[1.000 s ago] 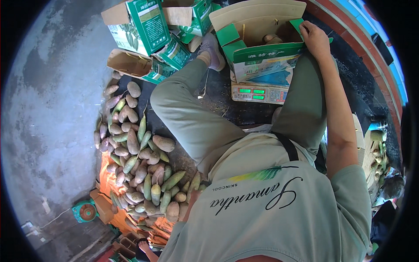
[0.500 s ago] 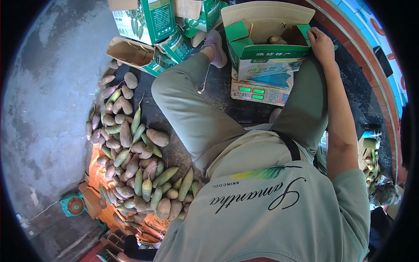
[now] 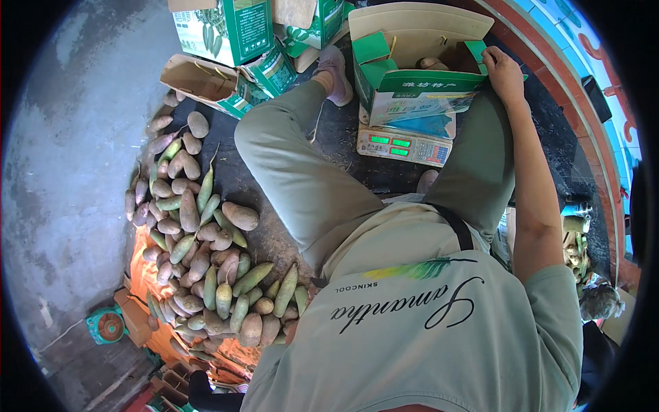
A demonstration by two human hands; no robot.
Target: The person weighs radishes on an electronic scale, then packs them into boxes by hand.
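Note:
My right hand (image 3: 506, 74) is at the right end of an open green and white cardboard box (image 3: 425, 96), its fingers curled over the edge. Inside the box lie a few brownish roots (image 3: 432, 64), partly hidden by the front wall. The box rests on a digital scale (image 3: 401, 145) with lit green displays, between my legs. To my left spreads a heap of long green radishes (image 3: 252, 278) and brownish, sweet-potato-like roots (image 3: 240, 216). My left hand is not visible; a small skin-coloured patch shows between my shirt and the heap.
More green and white cartons (image 3: 250, 31) are stacked ahead, with an open carton (image 3: 206, 81) lying beside them. An orange sheet (image 3: 161, 340) lies under the heap. A small green fan (image 3: 106, 325) stands at the lower left. A red-brown ledge (image 3: 580, 117) curves along the right.
The whole view has shifted slightly, moving the heap and cartons a little leftward. A skin-coloured patch now shows at the shirt's left edge. My right hand keeps its place on the box edge.

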